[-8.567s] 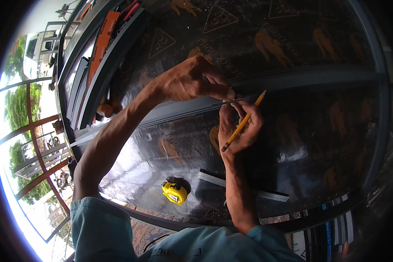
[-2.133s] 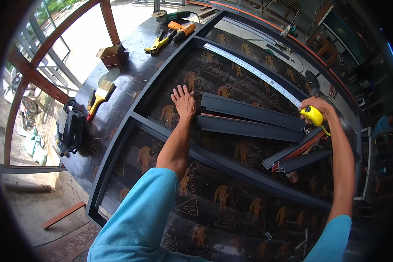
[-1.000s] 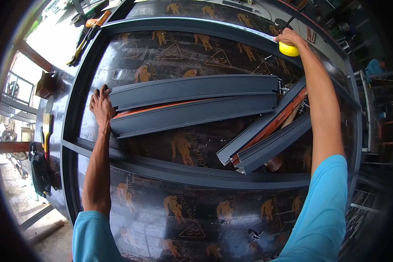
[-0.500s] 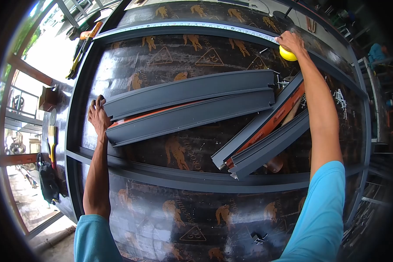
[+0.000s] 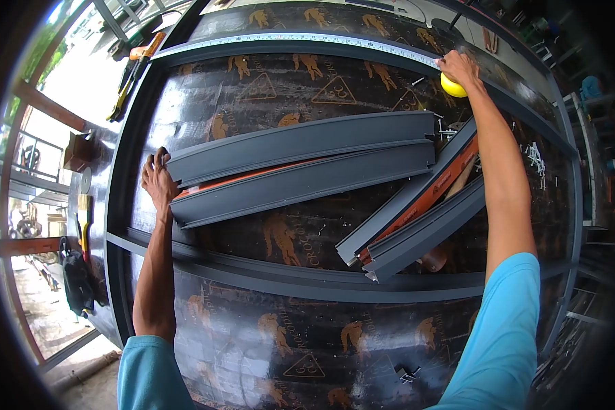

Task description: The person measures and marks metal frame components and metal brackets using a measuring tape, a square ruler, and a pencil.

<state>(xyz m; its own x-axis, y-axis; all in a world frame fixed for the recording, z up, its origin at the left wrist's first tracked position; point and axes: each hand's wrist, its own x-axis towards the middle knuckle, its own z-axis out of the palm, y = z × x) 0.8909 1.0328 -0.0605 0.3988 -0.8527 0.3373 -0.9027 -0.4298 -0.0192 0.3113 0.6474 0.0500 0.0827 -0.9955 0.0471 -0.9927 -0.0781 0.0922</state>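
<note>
My right hand (image 5: 460, 68) grips a tape measure with a yellow case (image 5: 452, 86), at the upper right. Its white blade (image 5: 307, 39) is drawn out leftward along the upper rail of a dark grey metal frame (image 5: 273, 49). My left hand (image 5: 158, 183), fingers bent and apart, rests at the left ends of two grey metal profiles, an upper one (image 5: 301, 140) and a lower one (image 5: 307, 183). A thin orange edge shows between them. Below my right forearm, another grey profile (image 5: 424, 239) lies slanted beside an orange strip (image 5: 427, 188) with lettering.
Loose screws (image 5: 534, 158) lie at the right on the dark printed board (image 5: 287, 335). Orange-handled pliers (image 5: 138, 72) lie by the frame's upper left corner. A paintbrush (image 5: 84, 222) and a black bag-like item (image 5: 77, 280) are at the left. The frame's lower crossbar (image 5: 287, 287) runs across the middle.
The whole view has shifted slightly, so things sit a little farther right. Both hands keep their places, the right one on the tape measure and the left at the profile ends.
</note>
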